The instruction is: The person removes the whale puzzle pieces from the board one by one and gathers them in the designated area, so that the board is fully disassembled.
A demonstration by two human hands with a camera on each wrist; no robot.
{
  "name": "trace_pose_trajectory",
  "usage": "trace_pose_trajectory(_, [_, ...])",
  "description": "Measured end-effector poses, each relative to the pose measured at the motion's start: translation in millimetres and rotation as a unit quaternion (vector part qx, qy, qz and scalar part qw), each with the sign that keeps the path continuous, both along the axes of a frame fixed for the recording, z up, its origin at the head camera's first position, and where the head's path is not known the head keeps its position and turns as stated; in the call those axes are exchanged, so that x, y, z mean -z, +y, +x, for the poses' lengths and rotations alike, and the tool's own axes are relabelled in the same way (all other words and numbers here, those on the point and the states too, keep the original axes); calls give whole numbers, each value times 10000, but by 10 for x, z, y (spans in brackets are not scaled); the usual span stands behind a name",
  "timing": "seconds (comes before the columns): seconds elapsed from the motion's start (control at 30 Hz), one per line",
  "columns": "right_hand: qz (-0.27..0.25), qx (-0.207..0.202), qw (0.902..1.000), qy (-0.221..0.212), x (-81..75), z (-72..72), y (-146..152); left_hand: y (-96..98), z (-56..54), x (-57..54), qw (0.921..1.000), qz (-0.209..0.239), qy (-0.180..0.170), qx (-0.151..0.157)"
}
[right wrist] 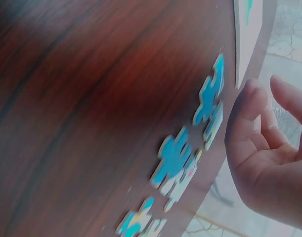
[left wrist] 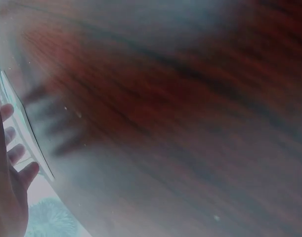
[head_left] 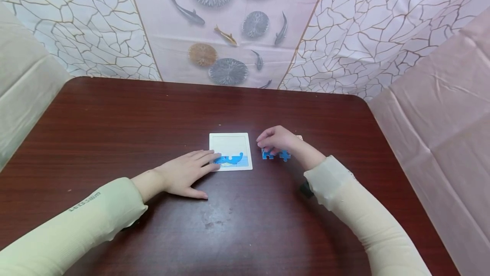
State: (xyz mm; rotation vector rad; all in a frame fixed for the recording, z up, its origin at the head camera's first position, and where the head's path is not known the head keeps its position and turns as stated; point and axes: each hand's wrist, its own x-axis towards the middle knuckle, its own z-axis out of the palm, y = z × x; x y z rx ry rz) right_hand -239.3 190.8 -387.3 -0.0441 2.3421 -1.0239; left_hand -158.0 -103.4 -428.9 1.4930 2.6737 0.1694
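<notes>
A square puzzle tray (head_left: 250, 157) with a white border lies on the table. Joined blue pieces (head_left: 233, 160) cover its lower part, while its upper part is pale and bare. My left hand (head_left: 185, 173) has its fingers stretched out, with the fingertips resting on the tray's left side. Right of the tray, my right hand (head_left: 281, 139) hovers over loose puzzle pieces, fingers loosely bent. In the right wrist view its thumb and fingers stand apart with nothing visible between them. Several loose pieces, among them a blue one (right wrist: 171, 158), lie below that hand; the hand partly hides them in the head view.
The dark brown wooden table (head_left: 134, 118) spreads around the tray. Behind it hangs a patterned cloth (head_left: 229, 33) with fish and round motifs. A plain pinkish cloth (head_left: 440, 118) borders the right side.
</notes>
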Motion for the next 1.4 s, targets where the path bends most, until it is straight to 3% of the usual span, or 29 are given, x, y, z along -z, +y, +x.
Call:
trace_pose_trajectory(0.5, [-146, -214, 9996, -65, 34, 47, -257, 202, 30, -4, 9976, 105, 221, 647])
trace_pose_trajectory(1.4, [-147, -425, 9988, -181, 82, 107, -393, 200, 38, 18, 9981, -183, 39, 592])
